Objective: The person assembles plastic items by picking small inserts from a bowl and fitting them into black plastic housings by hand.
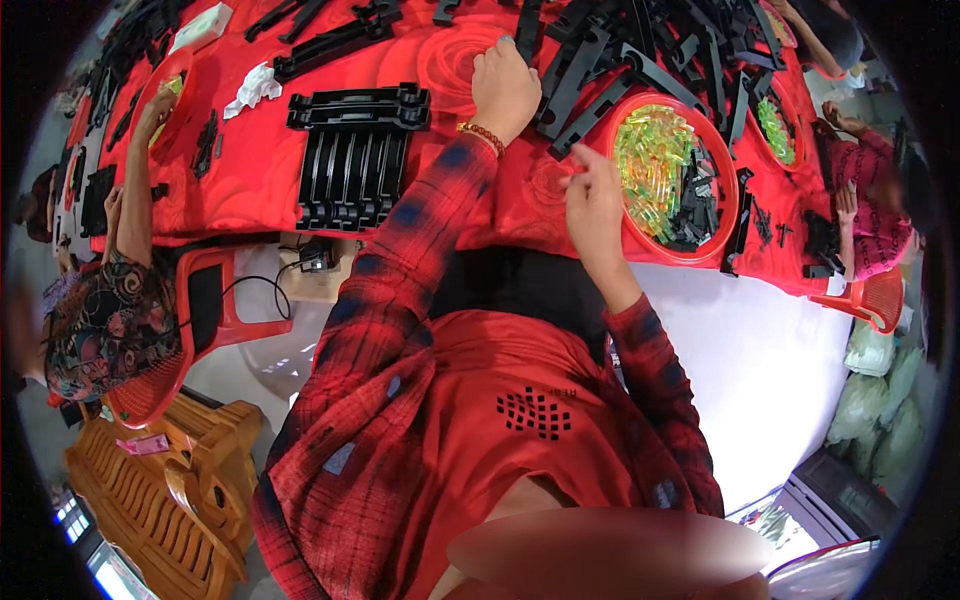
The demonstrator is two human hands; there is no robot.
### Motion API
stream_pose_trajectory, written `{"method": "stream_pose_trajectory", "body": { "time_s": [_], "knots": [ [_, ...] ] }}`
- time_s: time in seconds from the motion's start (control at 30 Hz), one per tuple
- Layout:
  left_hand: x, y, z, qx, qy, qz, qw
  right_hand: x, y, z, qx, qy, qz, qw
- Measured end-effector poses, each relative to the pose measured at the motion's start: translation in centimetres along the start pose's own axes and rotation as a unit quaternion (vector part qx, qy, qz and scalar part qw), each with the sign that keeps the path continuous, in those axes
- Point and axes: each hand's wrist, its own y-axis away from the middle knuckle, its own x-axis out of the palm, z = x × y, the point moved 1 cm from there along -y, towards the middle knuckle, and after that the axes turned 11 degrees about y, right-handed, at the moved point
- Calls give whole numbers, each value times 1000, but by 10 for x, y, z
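My left hand (506,92) reaches far forward, its fingers curled closed at the left edge of a pile of black plastic parts (572,82). The back of that hand hides whatever the fingers may hold. Closer to me, my right hand (594,212) hovers above the tablecloth with its fingers apart and nothing seen in them. Right beside it stands a red round basket (734,215) containing yellow-green translucent pieces (655,150) and small black pieces (694,212). Left of my left forearm lies a row of long black plastic parts (352,172), with more laid crosswise at its far end.
A red cloth (250,190) covers the table. Crumpled white tissue (254,88) and a white box (202,27) lie at the far left. Other people work at both sides, one arm (135,190) reaching in from the left. A red chair (215,300) stands beside me.
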Motion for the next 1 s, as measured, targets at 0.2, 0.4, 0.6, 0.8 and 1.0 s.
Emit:
{"method": "stream_pose_trajectory", "body": {
  "time_s": [0.2,0.4,0.6,0.8,1.0],
  "knots": [
    [-15,19,-4,11,30,37,999,1,-25,5,-94,284,-82,951],
    [-30,33,-2,13,90,69,993,9,-29,2,-95,304,-95,943],
    [-43,50,-5,-35,134,78,987,5,-16,-3,-104,280,-81,951],
    [-65,84,-4,-52,176,82,980,-2,5,5,-78,227,-32,970],
    [-84,117,-14,-91,170,91,977,-17,25,20,-58,195,17,979]
  ]
}}
